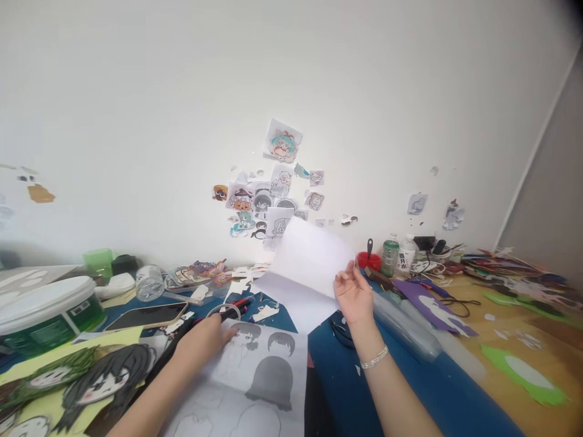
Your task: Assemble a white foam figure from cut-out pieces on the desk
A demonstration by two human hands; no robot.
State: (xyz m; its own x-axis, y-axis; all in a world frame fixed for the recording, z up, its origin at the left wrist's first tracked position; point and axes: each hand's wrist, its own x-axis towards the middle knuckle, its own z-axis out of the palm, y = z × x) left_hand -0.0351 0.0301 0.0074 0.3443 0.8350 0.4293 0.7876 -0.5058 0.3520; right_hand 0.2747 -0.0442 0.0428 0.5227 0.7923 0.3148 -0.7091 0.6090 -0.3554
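My right hand (354,295) is raised above the table, pinching the right edge of a blank white sheet of paper (312,255) that curves up in front of the wall. A bracelet (374,358) circles that wrist. Lower left, my left hand (204,340) grips the upper left edge of a printed paper sheet (277,419), its thumb lying on the sheet; the other fingers are mostly hidden. Grey hair shapes and faint outlines of cartoon figures are printed on it. Just beyond the left hand lie a roll of tape (223,308) and some dark pens (239,306).
At left stand a green-and-white tub (48,315), a phone (148,315) and a clear plastic bottle (149,283). Coloured character drawings (102,385) lie in front. Two bottles (390,254) and a red bowl (368,261) are back right. Rolled clear plastic (407,328) crosses the blue mat (350,388).
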